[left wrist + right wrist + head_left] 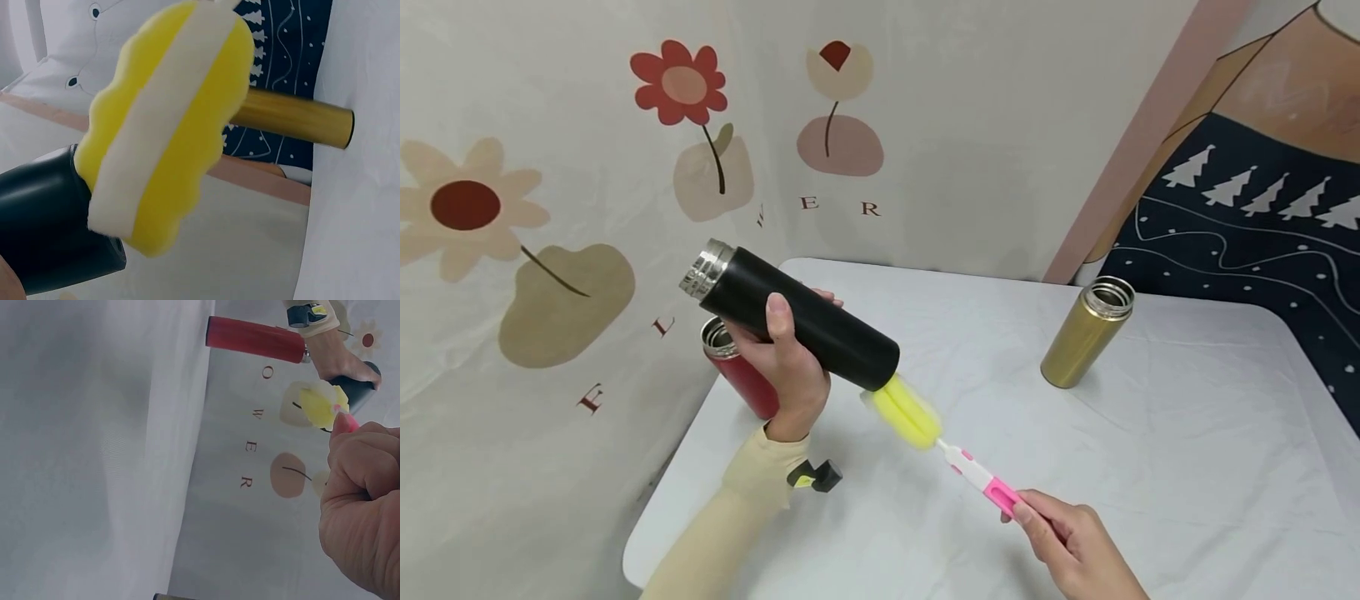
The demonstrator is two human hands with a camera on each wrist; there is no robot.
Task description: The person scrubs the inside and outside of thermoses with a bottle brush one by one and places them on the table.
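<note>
Pale wall covering [985,125] closes the place behind a table that is dressed in a white cloth [1150,467]. On its left part are printed flowers [685,83], in cream and in dark red, with red letters [869,208] under them. Near the left edge of the table stands a red metal bottle [748,382], upright, its steel neck uncapped, partly hidden by the arm in front. Beside it rises a beige sleeve [741,492], with a small black device [816,475] at the wrist. From this sleeve comes the left hand [790,362], which grips a black vacuum bottle [820,323] above the table: the thumb lies across the near side and some fingertips show behind. This bottle is tilted, with the steel neck up to the left and the base down to the right. Close at the base is the yellow sponge head [912,412] of a bottle brush; its tip overlaps the base in the view, but I cannot tell whether they touch. The pink and white handle [981,477] goes down to the right hand [1067,533], which pinches its end between thumb and fingers. Farther right, a gold metal bottle [1078,342] stands upright and uncapped, near a dark blue print [1247,229] with white fir trees.
</note>
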